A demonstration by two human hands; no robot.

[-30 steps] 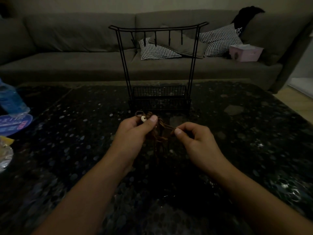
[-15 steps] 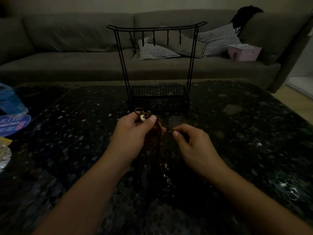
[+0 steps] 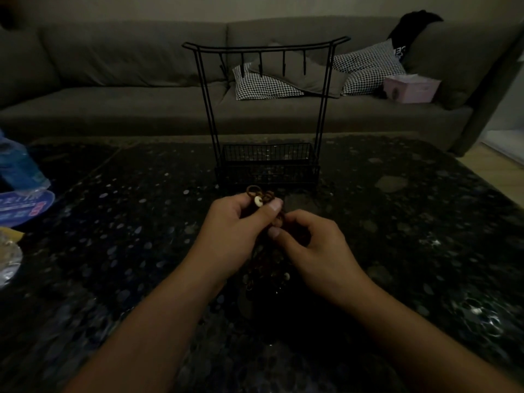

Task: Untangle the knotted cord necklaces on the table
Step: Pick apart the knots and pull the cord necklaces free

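Observation:
A tangle of brown cord necklaces with a white bead is lifted above the dark speckled table. My left hand grips the top of the bundle between thumb and fingers, loops sticking out above. My right hand sits close against it, just below and right, thumb and fingers pinching the cords. The rest of the cords hang down between my hands in the dark, with another pale bead low down. Most of the tangle is hidden by my fingers.
A black wire stand with hooks and a mesh basket stands right behind my hands. A blue bottle, a round blue packet and clear wrapping lie at the left edge. A grey sofa with cushions and a pink box is beyond.
My right hand has moved left, from pulling one strand out sideways to pinching the cords right beside my left thumb. My left hand keeps hold of the bundle's top.

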